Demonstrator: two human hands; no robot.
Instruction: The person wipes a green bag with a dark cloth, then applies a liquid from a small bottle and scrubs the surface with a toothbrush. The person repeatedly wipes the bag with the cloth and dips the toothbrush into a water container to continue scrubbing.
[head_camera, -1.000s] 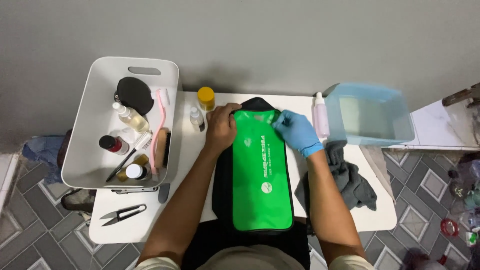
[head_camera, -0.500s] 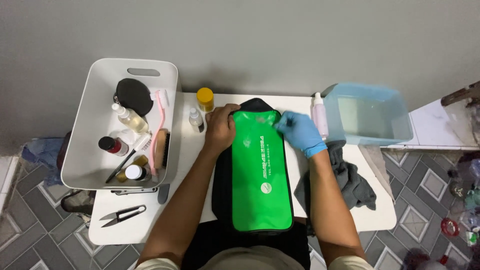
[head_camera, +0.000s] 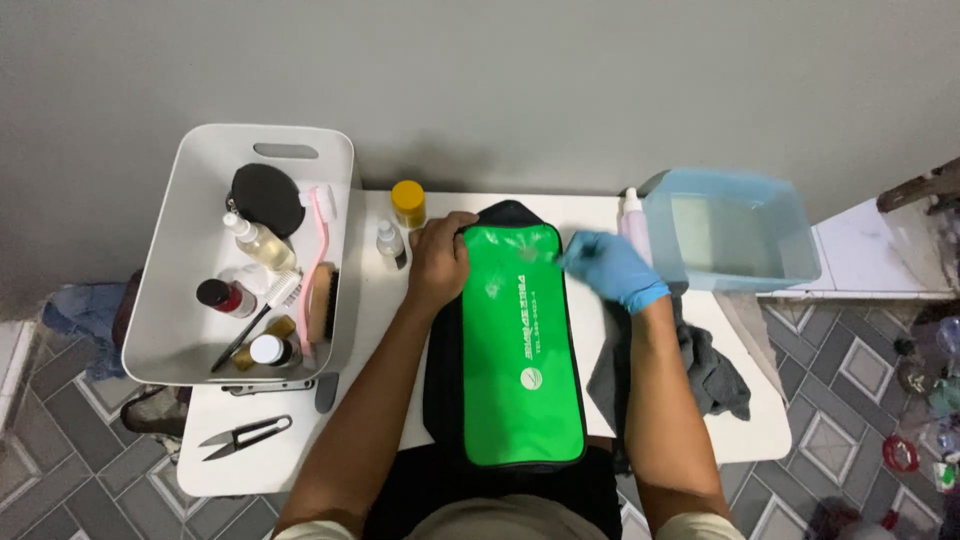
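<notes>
Hands are working at the far end of a green bag (head_camera: 525, 365) lying lengthwise on a white table (head_camera: 300, 450).

Left of the bag's top corner, the bare left hand (head_camera: 438, 262) is pressing down, fingers curled together over the black edge; at the bag's top right corner, the blue-gloved right hand (head_camera: 608, 268) is resting with fingers close together, though whether they are pinching anything cannot be told. Left of the bag, a white bin (head_camera: 190, 330) is holding bottles and brushes; right of the bag, a grey cloth (head_camera: 715, 375) is lying below a pale blue tub (head_camera: 790, 245); small scissors (head_camera: 245, 436) are sitting far left of the bag.
</notes>
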